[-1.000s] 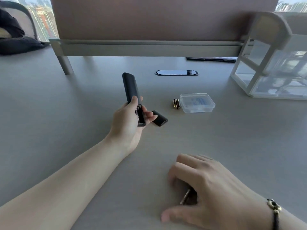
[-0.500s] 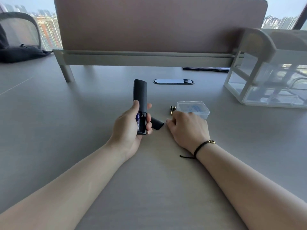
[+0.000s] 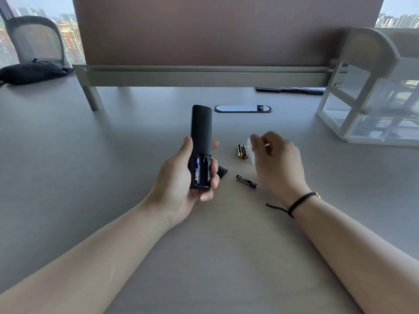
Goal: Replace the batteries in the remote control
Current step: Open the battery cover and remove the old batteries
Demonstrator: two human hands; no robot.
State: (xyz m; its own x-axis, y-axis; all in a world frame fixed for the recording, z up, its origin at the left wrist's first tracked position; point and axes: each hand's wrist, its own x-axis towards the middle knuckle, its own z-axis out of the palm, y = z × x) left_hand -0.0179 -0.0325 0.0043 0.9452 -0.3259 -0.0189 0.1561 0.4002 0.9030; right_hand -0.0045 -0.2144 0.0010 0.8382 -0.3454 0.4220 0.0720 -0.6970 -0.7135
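Your left hand (image 3: 181, 184) grips the slim black plastic remote (image 3: 200, 141) at centre frame — one slot empty. Your right hand (image 3: 275, 159), blurred, fingers loosely curled, holds nothing — take the two gold-tipped batteries (image 3: 242, 151), matching polarity.

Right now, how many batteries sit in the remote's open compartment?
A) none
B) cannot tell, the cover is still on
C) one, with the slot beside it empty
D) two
C: the remote in the left hand shows one purple battery seated, the slot beside it empty.
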